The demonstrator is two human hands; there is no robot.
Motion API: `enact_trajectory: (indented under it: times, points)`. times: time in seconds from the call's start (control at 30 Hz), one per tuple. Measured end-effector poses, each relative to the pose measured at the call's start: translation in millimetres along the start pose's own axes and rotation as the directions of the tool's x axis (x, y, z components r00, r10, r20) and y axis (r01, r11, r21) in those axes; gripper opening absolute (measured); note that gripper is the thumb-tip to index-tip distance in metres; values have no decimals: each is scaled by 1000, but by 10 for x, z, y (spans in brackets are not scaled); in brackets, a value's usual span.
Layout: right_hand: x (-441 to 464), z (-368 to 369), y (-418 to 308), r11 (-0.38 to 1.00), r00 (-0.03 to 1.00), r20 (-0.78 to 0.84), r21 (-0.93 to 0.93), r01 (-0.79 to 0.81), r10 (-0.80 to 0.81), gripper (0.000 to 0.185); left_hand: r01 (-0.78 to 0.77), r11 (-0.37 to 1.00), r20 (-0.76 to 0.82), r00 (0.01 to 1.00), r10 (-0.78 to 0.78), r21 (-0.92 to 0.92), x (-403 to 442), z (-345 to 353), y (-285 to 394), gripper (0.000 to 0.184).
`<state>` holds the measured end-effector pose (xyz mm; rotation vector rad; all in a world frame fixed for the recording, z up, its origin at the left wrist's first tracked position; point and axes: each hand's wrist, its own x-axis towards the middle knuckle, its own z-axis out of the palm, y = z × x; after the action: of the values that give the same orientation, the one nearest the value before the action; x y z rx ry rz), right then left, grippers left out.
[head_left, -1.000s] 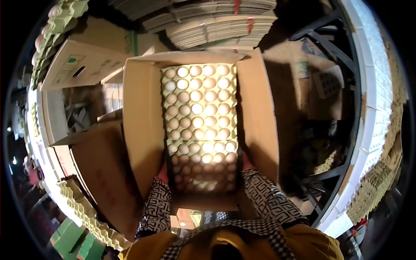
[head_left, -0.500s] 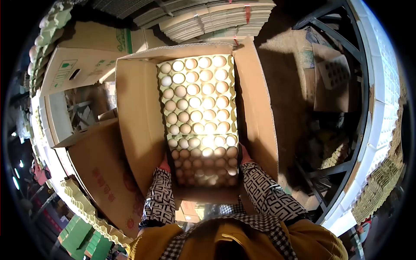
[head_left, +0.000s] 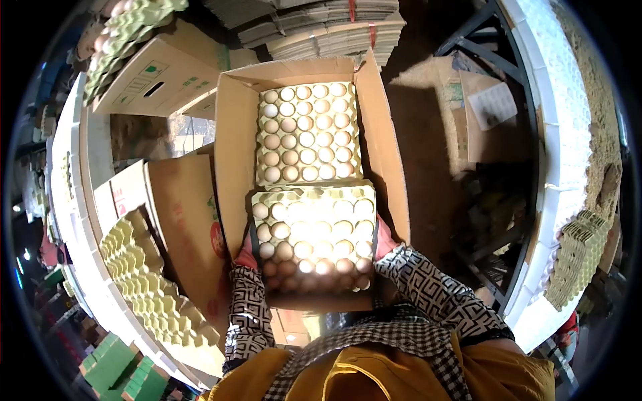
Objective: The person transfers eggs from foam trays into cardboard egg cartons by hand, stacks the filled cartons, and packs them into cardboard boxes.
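Observation:
An open cardboard box (head_left: 234, 134) stands in front of me with two trays of eggs side by side in it. The far egg tray (head_left: 307, 131) lies in the back half, filled with pale brown eggs. At the near end is another full egg tray (head_left: 323, 255), brightly lit in its middle and shaded toward me. My left hand (head_left: 246, 252) grips the left side of this near tray, and my right hand (head_left: 385, 239) has hold of its right side. Most fingers of both hands are hidden by tray and box. The near tray's far edge overlaps the far tray's edge.
Flattened cartons (head_left: 334, 37) are stacked behind the box. To the left stand a closed carton (head_left: 144, 73), a brown carton (head_left: 184, 220) and an empty egg tray (head_left: 150, 281). A metal frame (head_left: 515, 134) and a white ledge (head_left: 552, 140) run along the right.
The near tray has come up with both hands on it and appears larger, its far edge now over the far tray's edge. My view has turned slightly, shifting the surroundings.

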<state>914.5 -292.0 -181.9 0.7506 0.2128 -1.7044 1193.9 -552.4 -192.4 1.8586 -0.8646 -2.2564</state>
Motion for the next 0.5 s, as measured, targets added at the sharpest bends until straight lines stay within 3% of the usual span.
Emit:
enact_trajectory:
  times: [0.07,0.1,0.13,0.2,0.23,0.27,0.33,0.4,0.5]
  points:
    - [-156,206,73,991,949,300,59,-119,96,59,-33,999,14,999,33,-11,-266,-6,172,45]
    - [-180,266,138,980,912,406,147,-134,64,59,-48,999,25,999,48,-6,-413,5,263,45]
    - [-339,586,201,999,995,93,-26,-43,45,59,-64,998,35,997,65,-10,-563,34,354,45]
    - [-511,633,286,977,997,-73,-215,0,-16,58,-95,996,56,994,95,-3,-898,120,557,45]
    - [-641,886,331,984,996,85,-174,30,-15,52,-118,993,65,991,117,8,-1103,165,668,45]
    - [-608,798,361,970,999,33,-241,30,-23,57,-136,991,72,988,135,14,-1286,225,760,45]
    - [-975,1678,276,955,958,-268,-245,-167,99,54,-183,983,90,980,180,28,-1648,396,956,45]
    - [-812,1369,204,888,983,-164,-460,3,-88,49,-230,972,139,965,222,46,-1907,736,1148,45]
    - [-1194,1875,-166,558,958,57,-803,212,-282,40,-291,955,210,939,272,61,-2229,1417,1358,46]
